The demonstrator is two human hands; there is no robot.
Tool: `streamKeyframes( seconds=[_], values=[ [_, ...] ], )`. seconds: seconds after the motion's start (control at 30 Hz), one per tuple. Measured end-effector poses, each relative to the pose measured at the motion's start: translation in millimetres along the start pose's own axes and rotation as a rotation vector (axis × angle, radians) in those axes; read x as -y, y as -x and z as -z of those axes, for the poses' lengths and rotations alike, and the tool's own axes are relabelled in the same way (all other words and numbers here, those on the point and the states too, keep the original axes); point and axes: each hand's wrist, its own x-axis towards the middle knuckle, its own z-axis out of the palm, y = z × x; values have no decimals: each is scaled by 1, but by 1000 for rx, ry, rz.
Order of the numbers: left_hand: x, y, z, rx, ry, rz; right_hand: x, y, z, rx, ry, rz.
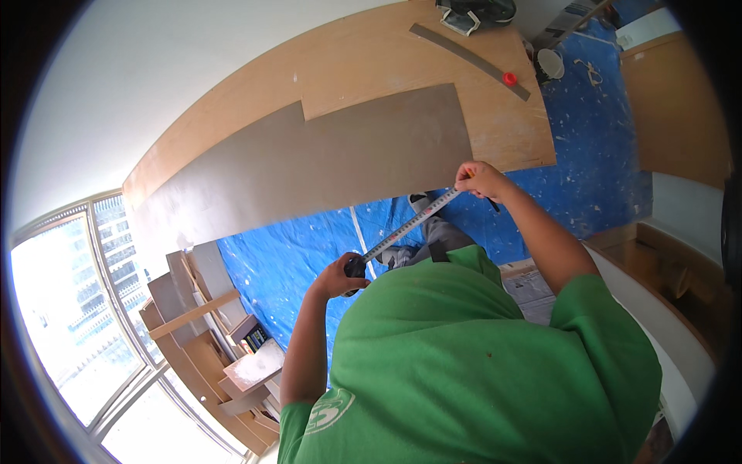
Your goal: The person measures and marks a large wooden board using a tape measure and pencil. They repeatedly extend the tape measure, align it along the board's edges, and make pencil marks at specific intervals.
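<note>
A tape measure (408, 226) is stretched between my two hands, in front of my green shirt. My left hand (337, 276) is wrapped round its dark case (355, 267). Up at the right, my right hand (481, 181) pinches the free end of the blade near the corner of a grey-brown sheet (325, 158). A thin dark pencil-like stick (493, 204) with an orange end also sits in the right fingers. The sheet lies on a wooden board (371, 54) and has a stepped cut along its far edge.
A long metal straightedge (471, 60) with a red round piece (509, 78) lies on the board, near a dark bag (479, 11). Blue sheeting (595, 139) covers the floor. Wood offcuts (209, 340) stack by the window. A white bucket (550, 64) stands beyond the board's right edge.
</note>
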Motion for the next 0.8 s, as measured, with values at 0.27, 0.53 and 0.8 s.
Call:
streamKeyframes(
  seconds=[0.27, 0.53, 0.8],
  values=[
    [-2, -6, 26, -80, -242, -60, -53, 33, 19, -69, -63, -118],
    [-66, -36, 103, -191, -543, -195, -95, 45, -15, -234, -149, -32],
    [-145, -138, 186, -224, -813, -558, -116, 23, -71, -686, -416, 56]
  ],
)
